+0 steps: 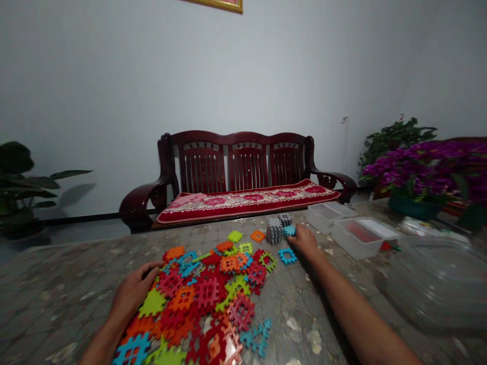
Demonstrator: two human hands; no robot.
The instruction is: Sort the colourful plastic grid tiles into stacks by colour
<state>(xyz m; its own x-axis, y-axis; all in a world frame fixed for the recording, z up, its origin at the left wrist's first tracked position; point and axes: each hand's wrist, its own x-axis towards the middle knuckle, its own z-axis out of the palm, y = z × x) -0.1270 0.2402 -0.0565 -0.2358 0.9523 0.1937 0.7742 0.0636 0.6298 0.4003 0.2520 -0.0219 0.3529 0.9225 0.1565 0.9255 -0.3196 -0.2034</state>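
Note:
A pile of colourful plastic interlocking building pieces (207, 291) in red, orange, green and blue spreads over the table. My left hand (133, 289) rests at the pile's left edge, its thumb and forefinger apart and nothing visibly held. Farther off on the right, my right hand (305, 242) is closed on a blue building piece (289, 230), beside a stack of grey building pieces (274, 231). A second, shorter grey stack (285, 219) stands just behind. Nearer me lies a blue square frame piece (287, 256). A blue triangular piece (257, 336) lies at the pile's front right.
Two clear plastic boxes stand at the right, a rear one (329, 213) and a nearer one (363, 237). A large transparent container (437, 284) sits closer to me. Purple flowers (433, 165) stand beyond. A wooden bench (243, 162) is behind the table (300, 314).

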